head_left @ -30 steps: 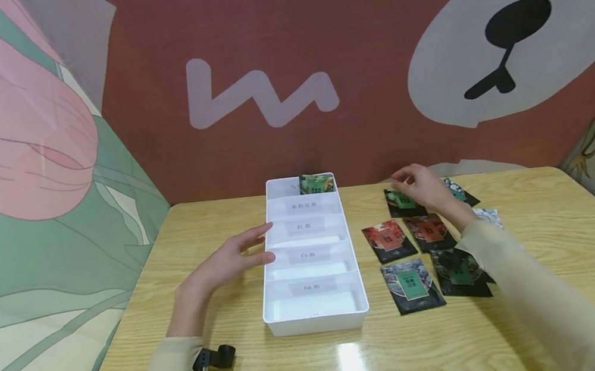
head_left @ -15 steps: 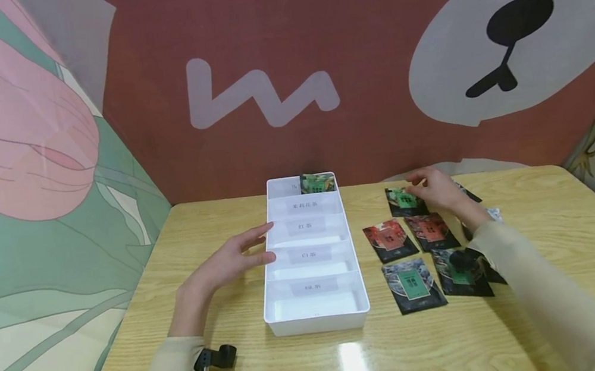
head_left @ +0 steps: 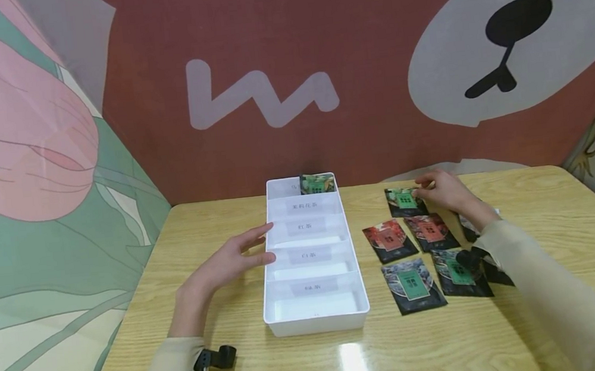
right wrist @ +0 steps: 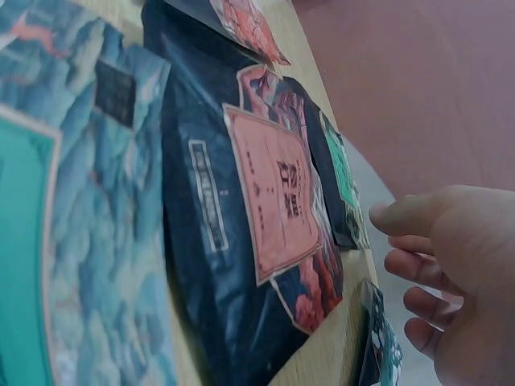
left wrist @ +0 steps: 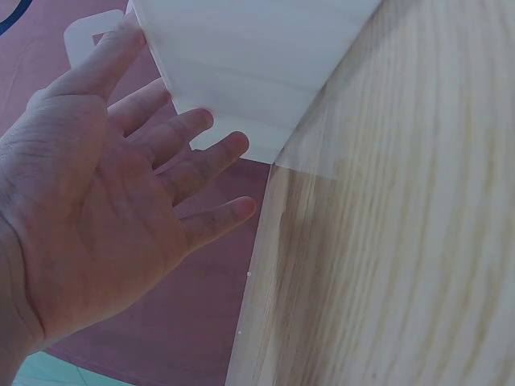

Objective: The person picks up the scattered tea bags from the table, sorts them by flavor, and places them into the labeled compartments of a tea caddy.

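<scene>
Packet with a green label (head_left: 402, 201) is found flat on the surface (head_left: 564, 213), right of the white divided box (head_left: 319, 325), just behind a red-labelled packet (head_left: 431, 232). Hands are held well apart. Nothing is gripped by the right hand (head_left: 444, 190): fingers loosely bent, thumb just beside the packet's right edge; contact cannot be confirmed. The box's left side is touched by the spread fingers of the left hand (head_left: 224, 261).

Risks, as judged: the thin edge could be missed and the packet pushed along instead of lifted, since little is offered to pinch. The dark packet (head_left: 461, 277) could be dragged by the low right sleeve (head_left: 531, 270). The box could be nudged askew, being steadied from one side only.
</scene>
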A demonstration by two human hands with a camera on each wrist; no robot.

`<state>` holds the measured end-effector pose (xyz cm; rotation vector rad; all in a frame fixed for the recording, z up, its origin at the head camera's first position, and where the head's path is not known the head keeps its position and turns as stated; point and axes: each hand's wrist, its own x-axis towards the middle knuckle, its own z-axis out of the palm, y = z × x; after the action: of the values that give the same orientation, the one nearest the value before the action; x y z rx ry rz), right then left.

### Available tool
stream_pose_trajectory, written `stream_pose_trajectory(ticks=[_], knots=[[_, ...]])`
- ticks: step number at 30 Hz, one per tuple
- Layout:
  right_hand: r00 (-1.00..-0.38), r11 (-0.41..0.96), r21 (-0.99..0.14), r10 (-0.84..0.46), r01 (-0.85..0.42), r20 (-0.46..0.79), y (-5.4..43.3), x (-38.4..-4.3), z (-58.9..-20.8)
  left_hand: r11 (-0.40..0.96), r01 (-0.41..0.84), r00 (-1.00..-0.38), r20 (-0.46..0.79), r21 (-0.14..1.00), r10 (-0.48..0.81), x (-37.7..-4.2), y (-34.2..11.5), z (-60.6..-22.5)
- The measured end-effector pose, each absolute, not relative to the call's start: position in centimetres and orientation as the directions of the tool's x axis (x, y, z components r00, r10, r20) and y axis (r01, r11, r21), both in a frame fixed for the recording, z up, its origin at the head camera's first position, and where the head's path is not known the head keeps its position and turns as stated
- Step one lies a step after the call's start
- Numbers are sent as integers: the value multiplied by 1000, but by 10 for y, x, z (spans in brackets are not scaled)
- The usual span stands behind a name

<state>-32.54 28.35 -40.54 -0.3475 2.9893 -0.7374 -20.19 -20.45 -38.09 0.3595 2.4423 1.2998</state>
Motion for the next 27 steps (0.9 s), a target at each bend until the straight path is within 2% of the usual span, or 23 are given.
stream_pose_trajectory(ticks=[17, 27], knots=[[-955, 878, -385, -294, -284, 34, 288, -330, -411, 552, 53, -911, -187, 832, 368, -203, -205, -382], [-964, 887, -391, -265, -247, 8, 287, -332, -410, 557, 81, -907, -171, 826, 386, -206, -206, -385]])
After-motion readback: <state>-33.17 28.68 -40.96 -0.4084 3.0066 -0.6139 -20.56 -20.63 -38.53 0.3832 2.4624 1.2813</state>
